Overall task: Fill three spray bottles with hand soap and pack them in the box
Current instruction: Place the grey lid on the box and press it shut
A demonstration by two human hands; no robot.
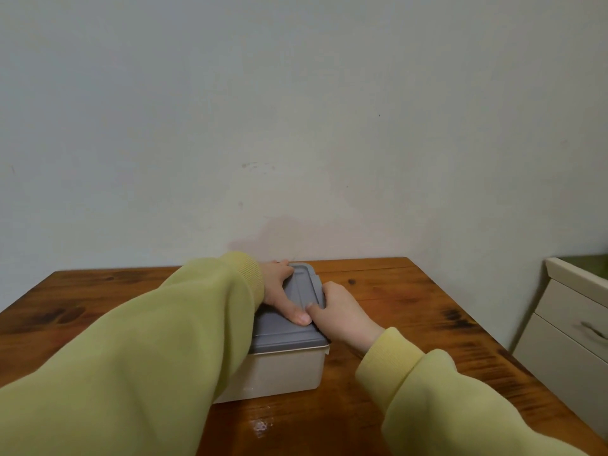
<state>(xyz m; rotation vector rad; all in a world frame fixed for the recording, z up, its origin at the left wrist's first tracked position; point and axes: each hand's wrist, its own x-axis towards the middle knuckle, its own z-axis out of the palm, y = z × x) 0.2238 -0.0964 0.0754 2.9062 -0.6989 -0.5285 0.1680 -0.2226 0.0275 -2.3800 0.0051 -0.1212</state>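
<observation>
A beige plastic box (283, 373) stands on the wooden table (411, 311), covered by a grey lid (286, 330). My left hand (279, 296) lies across the lid's far left part, fingers curled over the far edge and thumb pressed flat on top. My right hand (342, 312) grips the lid's right edge, its thumb on top and touching the left thumb. No spray bottles or soap are visible; the box's inside is hidden by the lid. My left sleeve covers the box's left side.
A pale wall rises right behind the table. A cream drawer cabinet (572, 334) with a metal handle stands to the right of the table. A wet glossy patch (263, 424) shines on the table in front of the box.
</observation>
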